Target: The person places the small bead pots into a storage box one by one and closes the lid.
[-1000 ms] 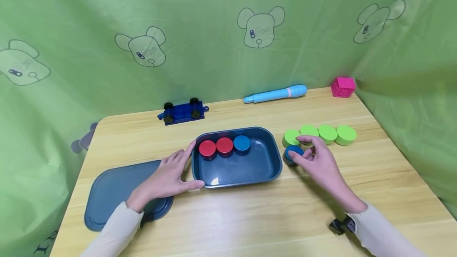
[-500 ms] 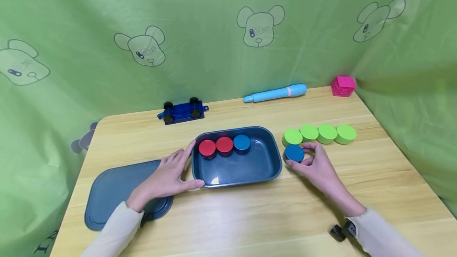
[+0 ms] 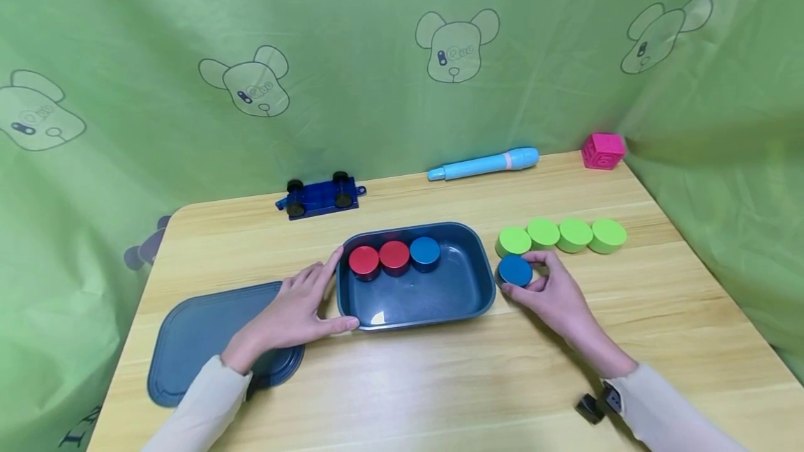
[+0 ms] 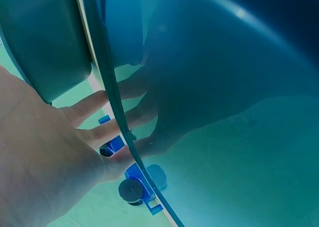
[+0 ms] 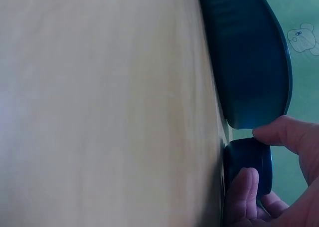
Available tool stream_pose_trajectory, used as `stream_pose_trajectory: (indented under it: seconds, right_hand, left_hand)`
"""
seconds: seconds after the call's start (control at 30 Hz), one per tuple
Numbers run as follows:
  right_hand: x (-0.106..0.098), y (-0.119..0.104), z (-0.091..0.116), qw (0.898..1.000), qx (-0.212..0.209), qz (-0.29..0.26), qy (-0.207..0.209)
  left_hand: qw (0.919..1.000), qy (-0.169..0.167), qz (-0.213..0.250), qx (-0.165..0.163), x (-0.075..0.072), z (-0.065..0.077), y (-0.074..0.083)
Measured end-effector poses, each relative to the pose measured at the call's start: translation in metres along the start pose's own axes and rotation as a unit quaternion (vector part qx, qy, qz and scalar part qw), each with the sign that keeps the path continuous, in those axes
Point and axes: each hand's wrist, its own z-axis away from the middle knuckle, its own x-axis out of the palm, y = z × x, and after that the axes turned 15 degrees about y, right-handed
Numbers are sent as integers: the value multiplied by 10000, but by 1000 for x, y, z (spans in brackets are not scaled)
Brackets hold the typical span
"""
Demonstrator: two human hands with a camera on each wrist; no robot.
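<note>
A: Quick rundown, big stuff first?

B: Table (image 3: 402, 396). Tub (image 3: 433, 304) approx. mid-table, lid (image 3: 201, 344) off, lying flat nr the L edge, partly under the forearm.

A: Hands?

B: Left hand (image 3: 294, 311): fingers straight & spread against the tub's L end, gripping nothing, prob. steadying it. Right hand (image 3: 555, 291): thumb & fingers pinch a blue disc (image 3: 515, 270).

A: Where's that disc exactly?

B: On the tub's R side, outside it, upright. Can't tell if it's on the table or slightly up.

A: Others?

B: In the tub by its far wall, L to R: two red discs (image 3: 364, 260), then another blue disc (image 3: 425, 252). Four green discs (image 3: 574, 234) toward the table's R edge, still out.

A: So which step?

B: Loading discs, imo; this one's at the grasp stage. Next move calls for a lift clear of the R rim, then a set-down by its twin, w/o knocking the row.
</note>
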Motion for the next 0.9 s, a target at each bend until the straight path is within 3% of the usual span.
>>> stream_pose_trajectory:
  seconds: [0.23, 0.6, 0.9]
  right_hand:
    - [-7, -8, 5, 9995, -196, 251, 33]
    - [-13, -28, 5, 9900, -1141, -164, 809]
    - [2, -49, -10, 9863, -1439, -525, 614]
  left_hand:
    - [10000, 14, 6, 14, 1, 0, -1]
    - [10000, 29, -8, 50, 1, 0, -2]
    - [10000, 15, 5, 46, 1, 0, -2]
